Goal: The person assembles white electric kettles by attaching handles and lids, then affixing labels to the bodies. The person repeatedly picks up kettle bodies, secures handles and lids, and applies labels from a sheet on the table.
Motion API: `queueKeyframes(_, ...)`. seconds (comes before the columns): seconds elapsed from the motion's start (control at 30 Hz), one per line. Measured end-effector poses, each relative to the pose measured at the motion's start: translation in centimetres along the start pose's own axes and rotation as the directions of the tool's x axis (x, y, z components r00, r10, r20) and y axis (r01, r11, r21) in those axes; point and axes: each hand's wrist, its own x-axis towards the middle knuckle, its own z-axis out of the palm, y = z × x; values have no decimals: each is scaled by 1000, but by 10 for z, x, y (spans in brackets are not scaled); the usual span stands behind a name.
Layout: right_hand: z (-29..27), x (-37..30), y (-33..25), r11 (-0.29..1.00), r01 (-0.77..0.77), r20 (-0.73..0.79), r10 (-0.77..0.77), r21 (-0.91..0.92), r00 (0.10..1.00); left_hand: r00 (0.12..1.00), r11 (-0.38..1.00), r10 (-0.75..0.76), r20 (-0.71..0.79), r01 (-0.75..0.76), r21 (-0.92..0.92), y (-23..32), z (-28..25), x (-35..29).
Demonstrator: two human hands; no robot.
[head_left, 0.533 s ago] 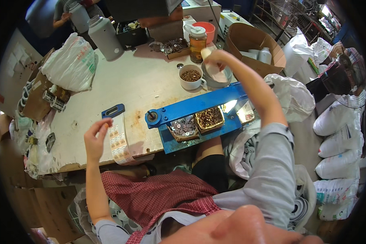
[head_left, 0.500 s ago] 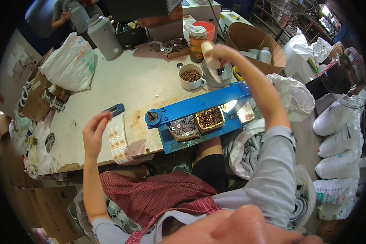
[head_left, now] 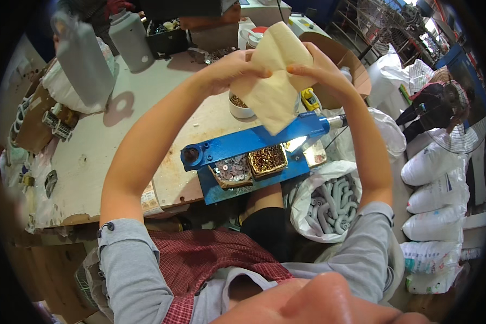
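A cream-coloured cloth [head_left: 275,102], perhaps thick paper, hangs unfolded between my hands above the blue metal arm [head_left: 264,139]. My left hand [head_left: 229,69] pinches its left side and my right hand [head_left: 321,70] its right side, thumbs facing each other. Partly hidden under the cloth stands a white cup [head_left: 242,112] of small brown pieces. Below the blue arm are a small box of grey washers [head_left: 232,170] and a box of brass-coloured small parts [head_left: 268,160], both on a blue base plate [head_left: 216,190].
A blurred grey jug [head_left: 83,65] is at the far left beside a person. Another grey jug [head_left: 130,43] stands behind. Right of my legs, a white bag [head_left: 302,216] holds grey curved tubes. A cardboard box [head_left: 356,67], white sacks [head_left: 432,189] and a fan [head_left: 445,110] lie further right.
My left hand has left the blue-ended label strip and come up to the cloth. The cream bundle in my right hand is now spread between both hands. A grey jug has come forward at left.
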Motion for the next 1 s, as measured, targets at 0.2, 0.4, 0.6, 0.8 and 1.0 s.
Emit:
queueKeyframes(0.2,2,42,82,911,-261,8,278,-318,961,985,879,-157,-78,175,444,-15,-16,-7)
queueKeyframes(0.4,42,56,191,667,-285,26,415,-688,909,831,726,305,-464,112,678,-15,-78,-99)
queueKeyframes(0.6,28,55,212,740,-211,254,462,-639,850,704,-24,621,-346,457,889,-140,-103,-246)
queueKeyframes(0.8,-1,34,185,905,-154,-51,146,-397,988,888,108,274,-369,353,930,-261,-4,-263)
queueKeyframes(1.0,-41,-74,109,936,-87,-110,52,-341,993,937,269,47,-347,323,907,-270,37,-298)
